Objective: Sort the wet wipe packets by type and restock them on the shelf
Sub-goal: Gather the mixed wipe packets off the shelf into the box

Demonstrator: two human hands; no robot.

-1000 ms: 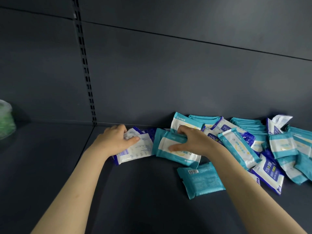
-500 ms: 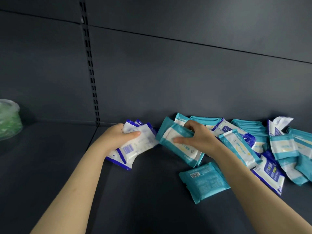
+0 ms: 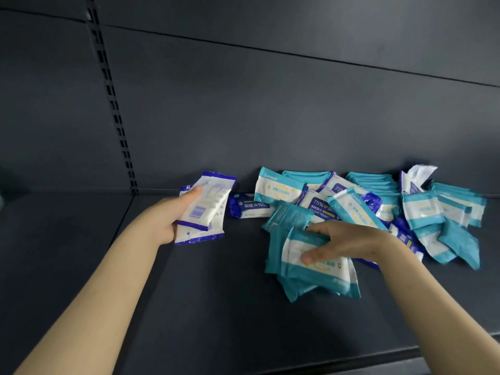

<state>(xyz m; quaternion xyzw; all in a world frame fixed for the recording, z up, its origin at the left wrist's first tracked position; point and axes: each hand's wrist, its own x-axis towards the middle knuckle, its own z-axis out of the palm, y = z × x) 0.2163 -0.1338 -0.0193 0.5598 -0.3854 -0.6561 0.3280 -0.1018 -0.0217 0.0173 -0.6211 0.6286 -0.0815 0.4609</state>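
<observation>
My left hand (image 3: 169,216) grips a small stack of blue-and-white wipe packets (image 3: 208,205), raised above the dark shelf (image 3: 189,307). My right hand (image 3: 341,240) holds a bunch of teal-and-white wipe packets (image 3: 311,269) low over the shelf, thumb on top. One blue packet (image 3: 250,208) lies flat against the back wall between my hands. A mixed pile of teal and blue packets (image 3: 422,212) spreads along the back to the right.
A slotted upright rail (image 3: 116,115) runs down the back panel at the left. The shelf's front edge (image 3: 351,358) crosses the lower right. A row of teal packets (image 3: 374,181) stands against the back wall.
My left hand has lifted the blue packets higher and turned them upright. My right hand has brought the teal packets down and toward me, onto the teal packet lying at the front.
</observation>
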